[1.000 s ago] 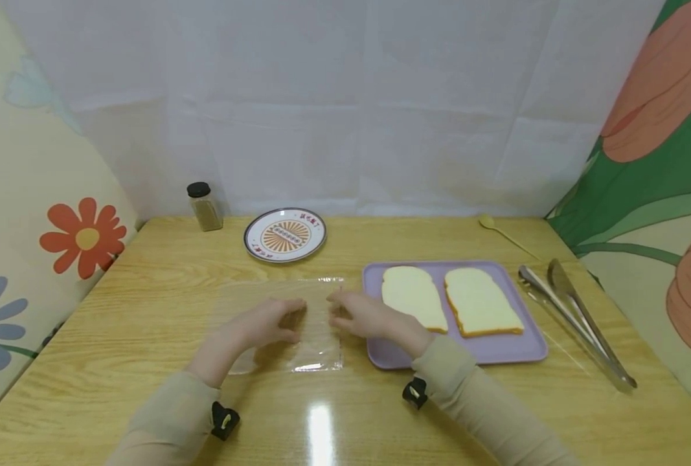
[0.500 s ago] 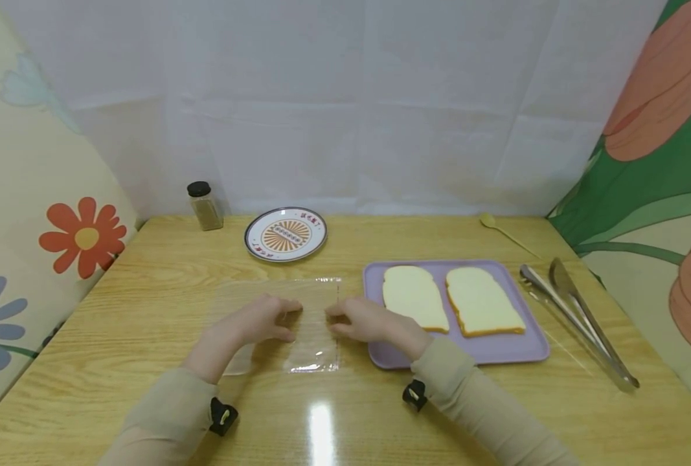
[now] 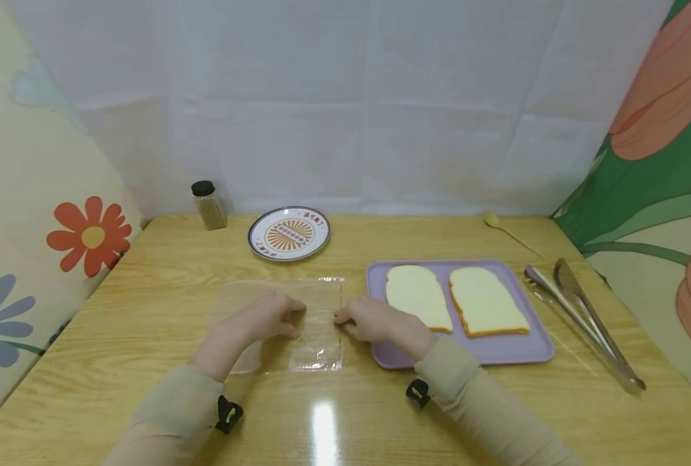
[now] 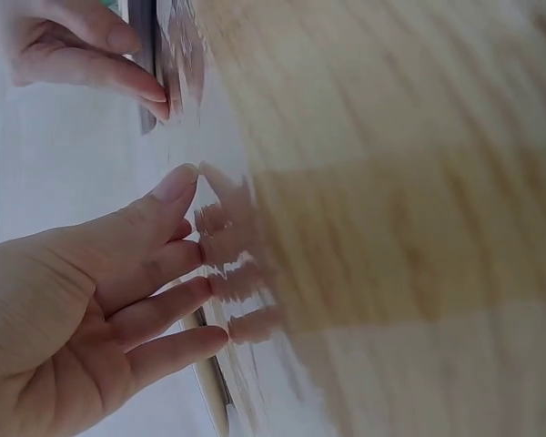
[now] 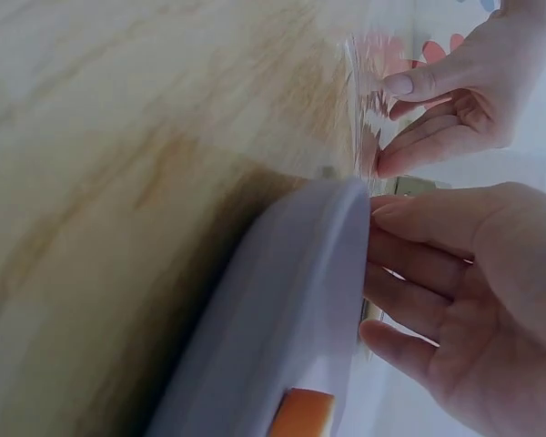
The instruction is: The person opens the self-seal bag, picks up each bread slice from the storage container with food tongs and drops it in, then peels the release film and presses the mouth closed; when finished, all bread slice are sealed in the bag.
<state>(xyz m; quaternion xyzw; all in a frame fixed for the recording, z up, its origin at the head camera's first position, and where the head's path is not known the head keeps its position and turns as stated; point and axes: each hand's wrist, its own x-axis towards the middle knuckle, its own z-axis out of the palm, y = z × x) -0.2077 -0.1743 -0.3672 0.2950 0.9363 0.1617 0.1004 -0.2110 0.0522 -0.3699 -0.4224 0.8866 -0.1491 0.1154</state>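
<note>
A clear sheet of plastic film (image 3: 317,356) with shiny, crinkled edges lies flat on the wooden table. My left hand (image 3: 263,316) rests its fingertips on the middle of it, thumb and fingers loosely bent and apart. In the left wrist view those fingertips (image 4: 217,335) meet the glossy film. At the film's right edge is my right hand (image 3: 374,319), fingers bent, with a gap between thumb and fingers in the left wrist view. Its forearm reaches past the left side of a purple tray (image 3: 462,355), which bears two bread slices (image 3: 418,298).
A round patterned plate (image 3: 289,233) sits behind the film, with a black-capped jar (image 3: 210,207) to its left. Metal tongs (image 3: 590,323) lie right of the tray, a yellow spoon (image 3: 493,221) behind it. White cloth (image 3: 345,129) hangs along the table's back.
My right hand's thumb and fingers have drawn closer together and shifted a little toward the film's right edge. The left hand has barely moved. Tray, bread and plate stay in place.
</note>
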